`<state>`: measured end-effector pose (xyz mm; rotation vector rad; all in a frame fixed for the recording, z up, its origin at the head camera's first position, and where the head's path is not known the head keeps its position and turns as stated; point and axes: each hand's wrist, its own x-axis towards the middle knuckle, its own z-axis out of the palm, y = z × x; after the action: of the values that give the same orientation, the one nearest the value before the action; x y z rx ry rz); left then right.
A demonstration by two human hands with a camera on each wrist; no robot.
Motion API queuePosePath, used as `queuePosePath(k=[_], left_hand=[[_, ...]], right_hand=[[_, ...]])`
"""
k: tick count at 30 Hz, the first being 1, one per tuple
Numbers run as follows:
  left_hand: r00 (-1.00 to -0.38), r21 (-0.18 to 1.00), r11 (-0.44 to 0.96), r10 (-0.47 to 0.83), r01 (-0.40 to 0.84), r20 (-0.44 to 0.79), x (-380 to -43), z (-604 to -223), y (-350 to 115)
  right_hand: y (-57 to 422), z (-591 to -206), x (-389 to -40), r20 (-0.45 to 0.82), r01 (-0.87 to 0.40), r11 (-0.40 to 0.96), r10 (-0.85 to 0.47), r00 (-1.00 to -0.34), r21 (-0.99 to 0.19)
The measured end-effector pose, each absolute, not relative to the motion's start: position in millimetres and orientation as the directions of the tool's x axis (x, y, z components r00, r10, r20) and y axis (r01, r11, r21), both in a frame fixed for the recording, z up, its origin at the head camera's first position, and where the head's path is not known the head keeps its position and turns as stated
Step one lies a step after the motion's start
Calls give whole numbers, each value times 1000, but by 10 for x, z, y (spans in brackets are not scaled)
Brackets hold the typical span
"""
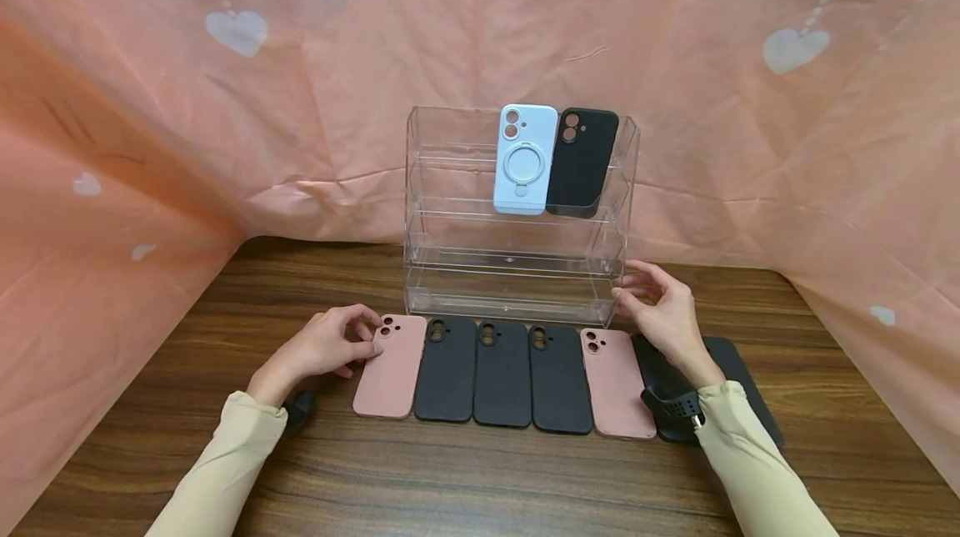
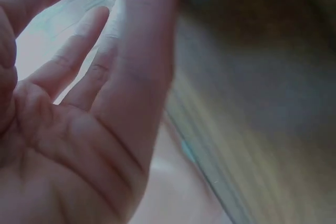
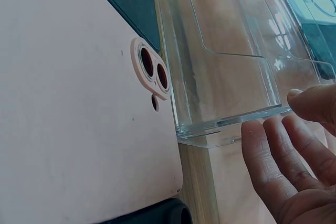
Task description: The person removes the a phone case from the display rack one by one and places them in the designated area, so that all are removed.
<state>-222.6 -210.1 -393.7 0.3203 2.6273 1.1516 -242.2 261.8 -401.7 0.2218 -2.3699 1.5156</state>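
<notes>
A clear tiered acrylic display rack [image 1: 517, 283] stands at the back of the wooden table. Its upper tier holds a white phone case [image 1: 517, 187] with a ring and a black phone case [image 1: 581, 162]. At the rack's lower right side is my right hand [image 1: 666, 308], its fingertips close to the side panel; whether they touch is unclear. My left hand [image 1: 326, 343] has loosely bent fingers at the upper left edge of a pink phone case [image 1: 393, 374]. In the left wrist view, nothing shows within the left hand [image 2: 79, 119].
Black phone cases [image 1: 502, 378] lie in a row in front of the rack, with another pink phone case [image 1: 618, 387] towards the right. Further dark cases [image 1: 738, 370] are partly hidden under my right wrist. Pink fabric [image 1: 337, 62] surrounds the table [image 1: 487, 479].
</notes>
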Motion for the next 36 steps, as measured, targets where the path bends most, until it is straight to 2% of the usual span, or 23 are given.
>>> queuePosePath(k=[5,12,17,26,36], left_hand=[[-939,761,631,331,149,-90,-2273,-3836,-2066],[-923,879,421,382,225,53,-2360,-3614,-1873],[-929,928,275,339,251,151,-2441,-3434,-1659],[-926,936,118,229,331,299,-2654,-3168,-1244],[-913,924,60,189,378,362,-2950,-2989,-867]], right_hand=[[2627,-4025,-2418,343,-294,421,43,-939,-858],[2620,-3991,-2397,337,-293,402,42,-940,-868],[2613,-3979,-2386,335,-296,394,31,-942,-870],[2623,-4007,-2396,332,-292,406,29,-943,-866],[2602,-4013,-2400,329,-289,397,36,-943,-871]])
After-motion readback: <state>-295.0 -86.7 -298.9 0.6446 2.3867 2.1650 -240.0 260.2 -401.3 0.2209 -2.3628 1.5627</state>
